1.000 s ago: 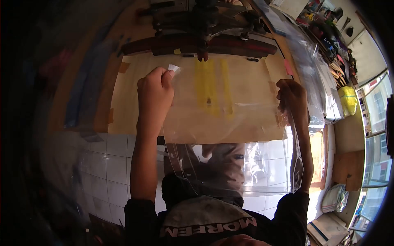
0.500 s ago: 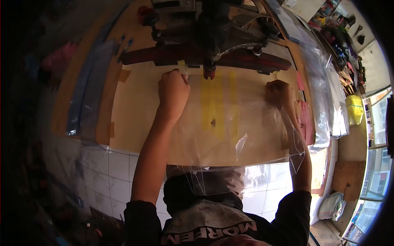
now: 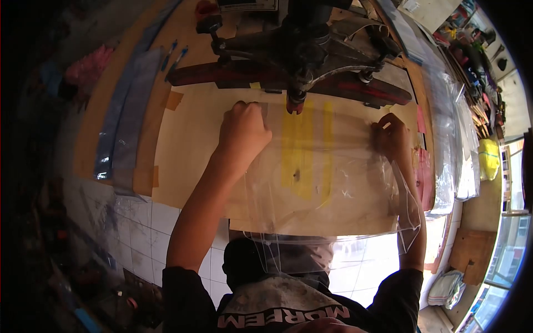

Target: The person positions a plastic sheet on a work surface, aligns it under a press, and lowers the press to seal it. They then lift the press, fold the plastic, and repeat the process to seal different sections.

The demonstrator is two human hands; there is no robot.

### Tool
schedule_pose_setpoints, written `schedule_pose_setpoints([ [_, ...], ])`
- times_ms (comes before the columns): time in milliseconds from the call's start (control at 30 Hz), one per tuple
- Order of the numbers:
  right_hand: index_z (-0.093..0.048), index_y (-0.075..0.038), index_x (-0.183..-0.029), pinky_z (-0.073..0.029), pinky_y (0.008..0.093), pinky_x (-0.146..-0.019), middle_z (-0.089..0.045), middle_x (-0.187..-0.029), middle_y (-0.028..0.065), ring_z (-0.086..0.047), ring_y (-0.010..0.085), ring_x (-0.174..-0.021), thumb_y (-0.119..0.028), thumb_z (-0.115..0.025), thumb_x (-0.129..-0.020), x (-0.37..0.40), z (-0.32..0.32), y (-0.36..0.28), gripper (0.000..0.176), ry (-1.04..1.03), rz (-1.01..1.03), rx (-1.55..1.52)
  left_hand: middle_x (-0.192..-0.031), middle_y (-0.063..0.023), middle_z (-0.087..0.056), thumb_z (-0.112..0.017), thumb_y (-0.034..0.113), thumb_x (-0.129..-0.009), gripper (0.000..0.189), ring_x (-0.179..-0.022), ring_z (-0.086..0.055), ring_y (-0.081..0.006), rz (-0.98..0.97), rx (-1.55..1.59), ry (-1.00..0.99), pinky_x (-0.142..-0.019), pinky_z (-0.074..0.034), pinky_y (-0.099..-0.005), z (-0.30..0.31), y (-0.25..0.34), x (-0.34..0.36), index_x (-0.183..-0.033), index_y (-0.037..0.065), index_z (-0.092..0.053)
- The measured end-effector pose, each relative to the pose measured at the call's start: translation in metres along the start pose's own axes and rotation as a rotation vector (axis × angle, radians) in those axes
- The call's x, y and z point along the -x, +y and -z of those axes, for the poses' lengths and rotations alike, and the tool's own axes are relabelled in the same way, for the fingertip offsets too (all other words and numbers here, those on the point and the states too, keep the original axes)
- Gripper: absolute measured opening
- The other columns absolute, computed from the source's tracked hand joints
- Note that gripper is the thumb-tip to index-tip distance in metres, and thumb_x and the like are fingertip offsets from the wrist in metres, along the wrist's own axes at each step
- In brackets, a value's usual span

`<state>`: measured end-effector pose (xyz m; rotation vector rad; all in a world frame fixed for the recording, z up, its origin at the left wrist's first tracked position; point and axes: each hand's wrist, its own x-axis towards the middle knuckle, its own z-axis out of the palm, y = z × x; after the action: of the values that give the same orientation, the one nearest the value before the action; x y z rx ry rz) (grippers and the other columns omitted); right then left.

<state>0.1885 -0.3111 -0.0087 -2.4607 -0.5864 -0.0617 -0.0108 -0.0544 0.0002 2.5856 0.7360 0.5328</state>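
A clear plastic sheet (image 3: 361, 188) spreads over the pale work board (image 3: 189, 150), its near edge hanging past the board towards my lap. My left hand (image 3: 244, 125) is closed on the sheet's far left corner. Across from it, my right hand (image 3: 392, 133) pinches the far right part of the sheet, fingertips curled. Yellow tape strips (image 3: 300, 161) show through the plastic between my hands. Just beyond them stands a dark machine (image 3: 311, 55) with a long reddish bar (image 3: 244, 75) crossing above the board; a small red-tipped part (image 3: 294, 105) points down at its middle.
Folded plastic sheets (image 3: 125, 122) lie along the left side, with two blue pens (image 3: 176, 55) nearby. More clear plastic (image 3: 449, 155) is stacked at the right, beside a pink piece (image 3: 423, 172). A yellow bundle (image 3: 488, 159) sits farther right.
Both hands have shifted slightly nearer to me relative to the machine bar, keeping hold of the sheet. The whole view has also moved a little.
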Motion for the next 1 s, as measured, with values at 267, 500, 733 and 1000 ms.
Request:
schedule_pose_setpoints([
  [267,-0.069,-0.006,-0.078,-0.049,0.0315,-0.055,-0.065,-0.062,0.0125,-0.064,0.0211,-0.055,-0.013,-0.065,-0.071,0.005,0.012,0.005,0.011,-0.035,0.078,-0.117,-0.089,-0.0255,-0.059,-0.060,-0.002,-0.070,0.010,-0.078,-0.063,-0.0407,-0.043,-0.041,-0.133,-0.070,-0.053,-0.0448,0.001,0.000,0.004,-0.079,-0.003,-0.065],
  [500,-0.071,-0.007,-0.075,-0.049,0.0311,-0.059,-0.065,-0.063,0.0111,-0.065,0.0215,-0.059,-0.009,-0.065,-0.070,-0.012,0.006,0.001,0.008,0.055,0.112,-0.059,-0.076,-0.0249,-0.055,-0.054,0.002,-0.080,0.008,-0.073,-0.058,-0.0409,-0.098,-0.018,-0.071,-0.068,-0.047,-0.0475,-0.007,-0.001,-0.008,-0.077,-0.001,-0.060],
  [733,-0.072,-0.006,-0.080,-0.046,0.0341,-0.058,-0.059,-0.063,0.0123,-0.058,0.0237,-0.057,-0.011,-0.069,-0.073,-0.011,0.002,0.003,0.009,0.098,0.206,-0.027,-0.086,-0.0224,-0.056,-0.054,0.006,-0.084,0.012,-0.072,-0.062,-0.0417,-0.075,-0.119,-0.113,-0.065,-0.051,-0.0474,-0.004,0.008,-0.007,-0.085,-0.003,-0.062],
  [1000,-0.073,-0.005,-0.089,-0.046,0.0354,-0.058,-0.061,-0.067,0.0174,-0.059,0.0274,-0.058,-0.007,-0.065,-0.076,-0.006,0.015,-0.007,0.015,-0.031,0.174,0.043,-0.084,-0.0214,-0.059,-0.054,0.006,-0.085,0.013,-0.074,-0.062,-0.0396,-0.056,-0.140,-0.167,-0.067,-0.051,-0.0455,0.000,0.009,-0.011,-0.090,-0.002,-0.063],
])
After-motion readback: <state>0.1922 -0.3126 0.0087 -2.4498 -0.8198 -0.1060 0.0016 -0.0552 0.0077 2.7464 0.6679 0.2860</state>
